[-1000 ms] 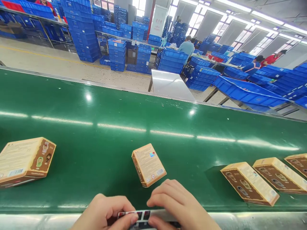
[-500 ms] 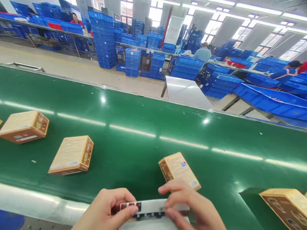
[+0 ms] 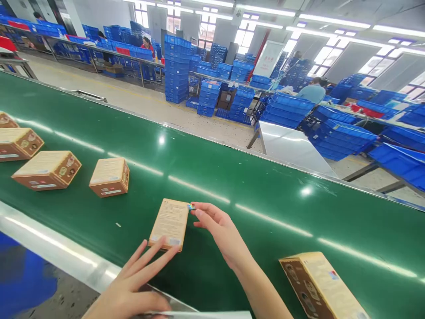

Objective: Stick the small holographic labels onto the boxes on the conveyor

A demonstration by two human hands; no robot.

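Observation:
A tan cardboard box [image 3: 169, 221] lies flat on the green conveyor belt [image 3: 252, 186] in front of me, printed side up. My left hand [image 3: 139, 283] has its fingers spread, the fingertips touching the box's near edge, and its palm rests on a white sticker sheet [image 3: 206, 315] at the bottom of the view. My right hand [image 3: 217, 228] reaches to the box's far right corner, where thumb and forefinger pinch a small shiny sticker [image 3: 190, 206] against the box.
More tan boxes lie on the belt to the left [image 3: 109, 177], [image 3: 48, 169], [image 3: 18, 142], and one at the right [image 3: 322, 288]. A metal rail [image 3: 59, 248] edges the belt's near side. Stacked blue crates [image 3: 177, 68] and seated workers [image 3: 310, 91] fill the hall beyond.
Both hands left the sticker sheet. My right hand carried a sticker to the box's corner and my left hand moved to the box's near edge. The view swung left, showing more boxes.

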